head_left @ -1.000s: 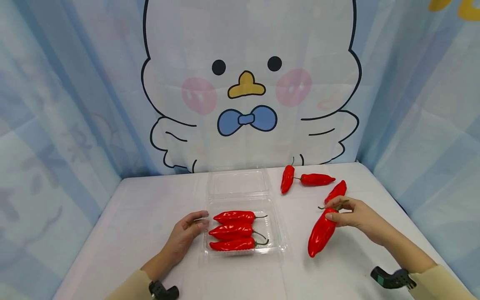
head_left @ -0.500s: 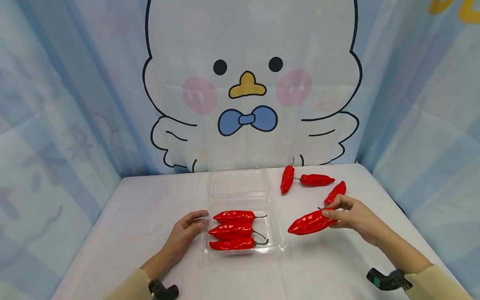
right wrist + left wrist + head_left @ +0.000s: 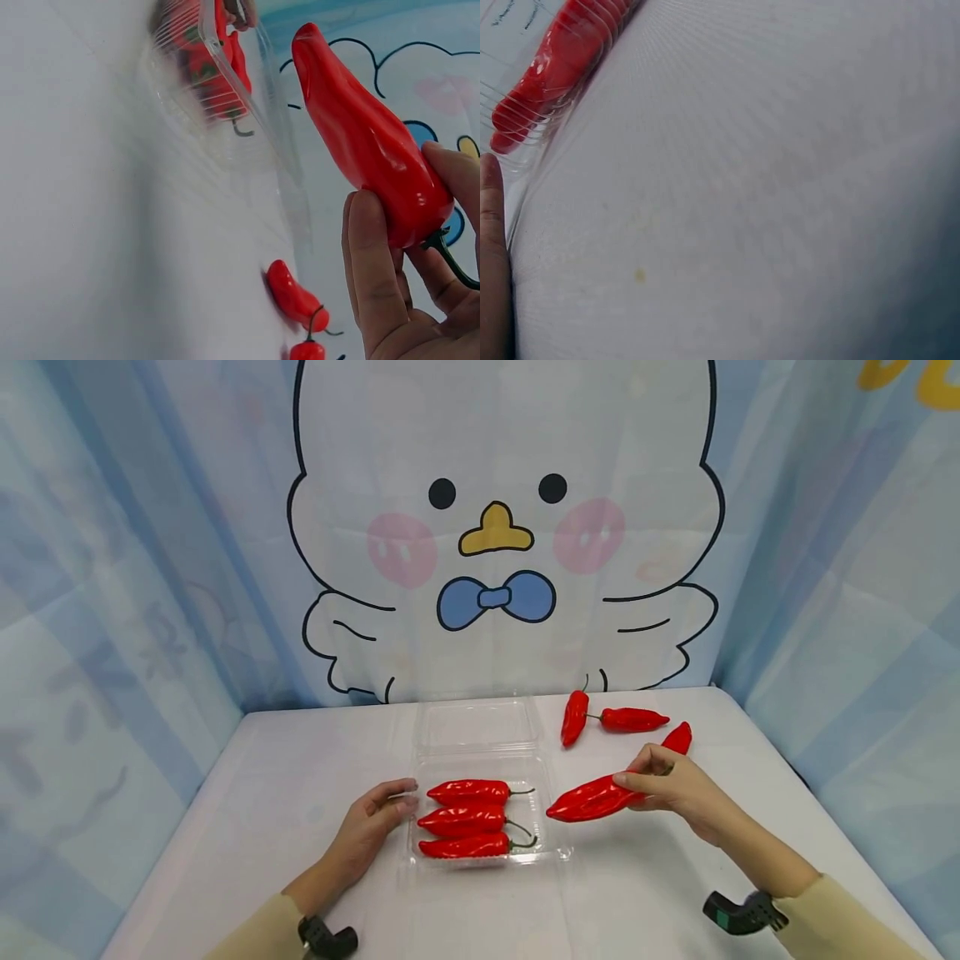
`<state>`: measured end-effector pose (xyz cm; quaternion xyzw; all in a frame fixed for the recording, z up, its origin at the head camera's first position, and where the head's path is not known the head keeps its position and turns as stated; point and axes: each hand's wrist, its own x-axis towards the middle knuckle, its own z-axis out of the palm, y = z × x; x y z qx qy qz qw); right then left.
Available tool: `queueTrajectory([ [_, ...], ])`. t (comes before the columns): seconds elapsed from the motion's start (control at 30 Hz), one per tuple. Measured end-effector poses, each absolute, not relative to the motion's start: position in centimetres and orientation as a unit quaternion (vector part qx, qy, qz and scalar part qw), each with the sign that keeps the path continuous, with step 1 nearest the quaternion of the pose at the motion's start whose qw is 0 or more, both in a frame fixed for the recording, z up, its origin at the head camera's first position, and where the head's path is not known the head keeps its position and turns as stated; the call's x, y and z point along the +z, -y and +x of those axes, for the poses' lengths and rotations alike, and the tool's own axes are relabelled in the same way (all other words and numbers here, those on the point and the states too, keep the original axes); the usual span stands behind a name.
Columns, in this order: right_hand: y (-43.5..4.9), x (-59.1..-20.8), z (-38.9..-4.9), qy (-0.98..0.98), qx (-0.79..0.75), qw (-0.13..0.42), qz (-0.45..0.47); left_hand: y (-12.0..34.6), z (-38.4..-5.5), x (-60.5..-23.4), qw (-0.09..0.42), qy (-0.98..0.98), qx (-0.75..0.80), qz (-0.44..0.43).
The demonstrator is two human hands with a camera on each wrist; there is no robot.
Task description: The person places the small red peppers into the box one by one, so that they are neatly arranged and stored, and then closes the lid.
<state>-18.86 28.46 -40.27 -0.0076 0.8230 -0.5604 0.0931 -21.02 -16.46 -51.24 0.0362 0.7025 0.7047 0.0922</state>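
Note:
My right hand (image 3: 678,793) holds a red chili pepper (image 3: 588,800) above the table by its stem end, between thumb and fingers. Its tip points left toward a clear plastic clamshell box (image 3: 553,827). Seen from the right wrist, this pepper (image 3: 367,142) is glossy, with a dark green stem. Three red peppers (image 3: 463,820) lie side by side in the box, stems to the right. At the box's left edge rests my left hand (image 3: 371,827), fingers loosely extended against the wall. The left wrist view shows one finger (image 3: 490,217) beside the box.
The box's clear lid (image 3: 477,724) lies open toward the back. Two peppers lie at the back right, one upright in view (image 3: 574,718) and one sideways (image 3: 634,720). Another pepper (image 3: 678,739) is partly hidden behind my right hand. A printed curtain (image 3: 495,652) stands behind the table.
My right hand has moved left with the pepper, which turned from pointing downward to nearly level, its tip now close to the box. My left hand has stayed still.

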Motion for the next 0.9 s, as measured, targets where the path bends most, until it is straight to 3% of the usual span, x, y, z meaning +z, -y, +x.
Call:
queueTrajectory([
  [0.9,-21.3,-41.7,-19.3,-0.807,-0.578,0.120,-0.029,16.5,-21.1,-51.1,0.095,-0.697,0.710,0.029],
])
